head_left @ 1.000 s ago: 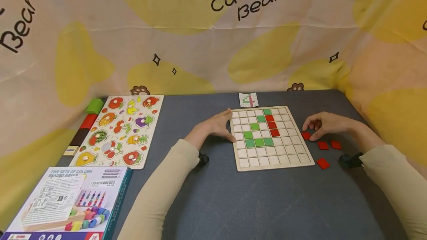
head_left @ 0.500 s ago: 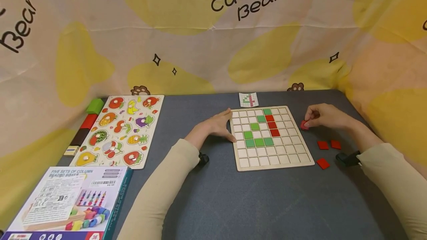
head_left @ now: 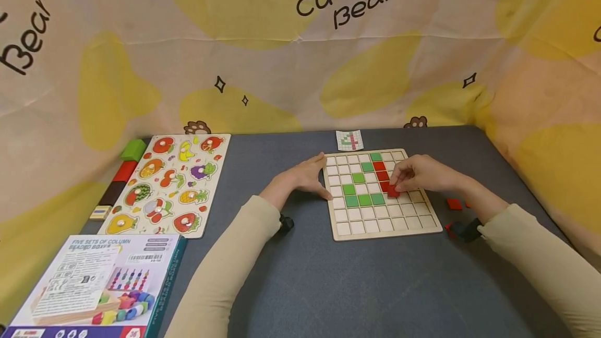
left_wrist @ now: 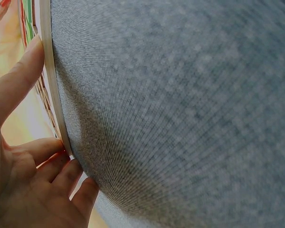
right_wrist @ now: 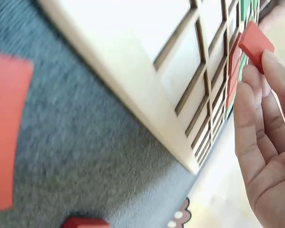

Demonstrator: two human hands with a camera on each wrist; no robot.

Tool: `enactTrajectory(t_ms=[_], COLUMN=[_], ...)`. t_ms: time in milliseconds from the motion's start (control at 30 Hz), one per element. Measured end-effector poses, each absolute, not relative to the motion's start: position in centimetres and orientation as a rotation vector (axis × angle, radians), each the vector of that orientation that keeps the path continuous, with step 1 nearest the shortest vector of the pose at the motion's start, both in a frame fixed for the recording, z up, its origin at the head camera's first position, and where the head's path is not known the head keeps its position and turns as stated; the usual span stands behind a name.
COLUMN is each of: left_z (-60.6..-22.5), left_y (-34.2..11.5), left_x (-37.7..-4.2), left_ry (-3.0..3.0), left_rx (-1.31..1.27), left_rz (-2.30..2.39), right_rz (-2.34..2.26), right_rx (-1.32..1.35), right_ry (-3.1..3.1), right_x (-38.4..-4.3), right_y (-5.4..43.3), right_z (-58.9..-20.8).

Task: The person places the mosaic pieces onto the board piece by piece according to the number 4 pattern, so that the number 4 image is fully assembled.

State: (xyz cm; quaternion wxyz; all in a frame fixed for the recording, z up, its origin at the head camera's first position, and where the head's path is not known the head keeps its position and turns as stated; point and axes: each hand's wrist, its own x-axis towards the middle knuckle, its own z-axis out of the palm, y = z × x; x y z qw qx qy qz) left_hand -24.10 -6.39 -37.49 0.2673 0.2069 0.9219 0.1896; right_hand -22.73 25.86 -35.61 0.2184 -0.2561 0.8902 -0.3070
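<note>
A wooden grid board lies flat on the table, with green tiles in several squares and a column of red tiles. My right hand pinches a red square tile between thumb and fingertips over the board, at the lower end of that red column. In the right wrist view the pinched tile is tilted above the grid. My left hand rests at the board's left edge, thumb and fingers spread. Its thumb and fingertips touch the edge in the left wrist view.
Loose red tiles lie right of the board, partly hidden by my right forearm. A small pattern card sits behind the board. Left stand a fruit puzzle board, coloured blocks and a boxed bead set. A cloth backdrop rises behind.
My right hand has picked up a red tile from the table right of the board and carried it left over the grid. The left hand stays put.
</note>
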Motion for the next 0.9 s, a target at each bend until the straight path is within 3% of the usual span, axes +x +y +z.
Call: enactTrajectory(t_ms=[633, 900], left_z=[-37.6, -37.5], left_y=[-6.3, -6.4], left_x=[-24.2, -24.1], left_ry=[2.486, 2.483], left_rx=[0.558, 0.554], left_rz=[0.517, 0.522], right_rz=[-0.798, -0.788], right_rx=[-0.780, -0.662], right_ry=[2.556, 2.547], right_x=[-21.9, -22.1], right_y=[25.0, 28.6], right_z=[-37.1, -36.5])
